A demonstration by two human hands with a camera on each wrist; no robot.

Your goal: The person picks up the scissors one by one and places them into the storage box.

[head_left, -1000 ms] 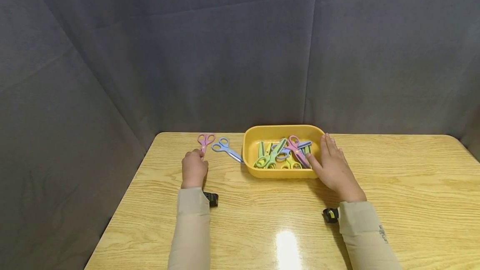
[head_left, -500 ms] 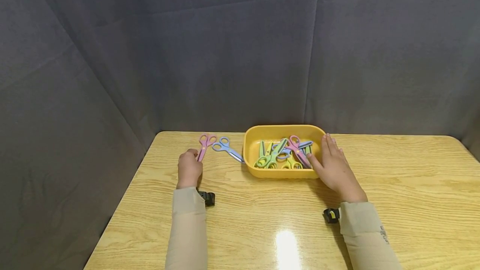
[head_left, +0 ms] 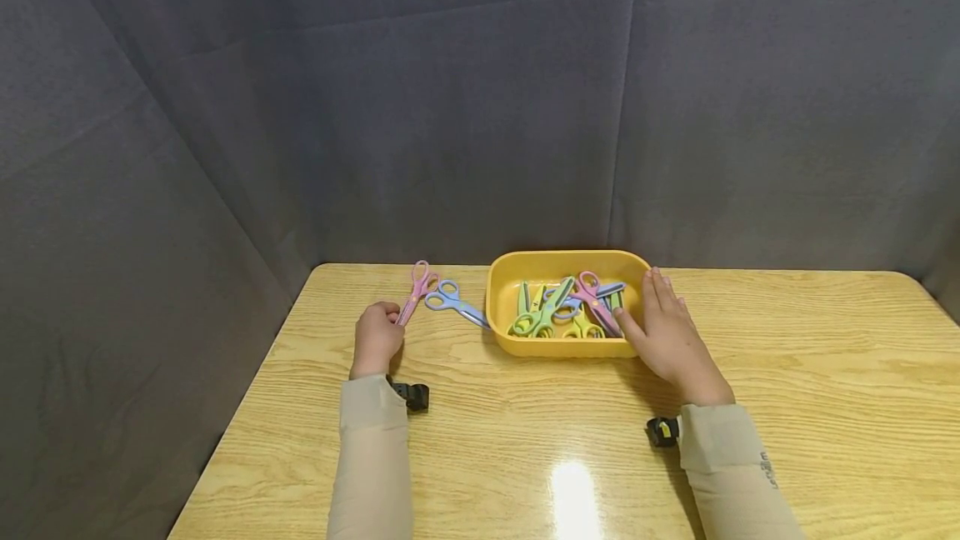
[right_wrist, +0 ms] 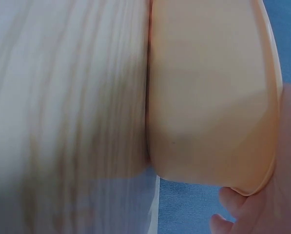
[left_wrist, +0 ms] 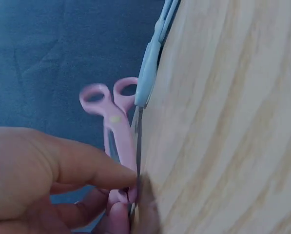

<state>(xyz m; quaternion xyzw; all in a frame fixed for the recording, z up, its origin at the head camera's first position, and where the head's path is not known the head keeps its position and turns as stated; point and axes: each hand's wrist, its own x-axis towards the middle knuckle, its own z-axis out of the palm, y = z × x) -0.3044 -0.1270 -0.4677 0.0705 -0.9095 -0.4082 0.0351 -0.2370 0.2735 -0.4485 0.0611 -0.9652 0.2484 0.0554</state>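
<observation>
My left hand pinches a pair of pink scissors near the blade end, with the handle loops pointing away from me. In the left wrist view the thumb lies across the lower part of the scissors. A pair of blue scissors lies on the table just right of them, tips at the yellow tub. My right hand holds the tub's right end, thumb over the rim and fingers along the outside. Inside the tub lie several scissors, among them green scissors and another pink pair.
The wooden table runs back to a dark grey curtain right behind it. Another curtain stands along the left side. A bright light reflection shows on the front of the table.
My left hand has drawn back a little to the left with the pink scissors. Their loops have swung right, close to the blue pair. The right hand and the tub stay put.
</observation>
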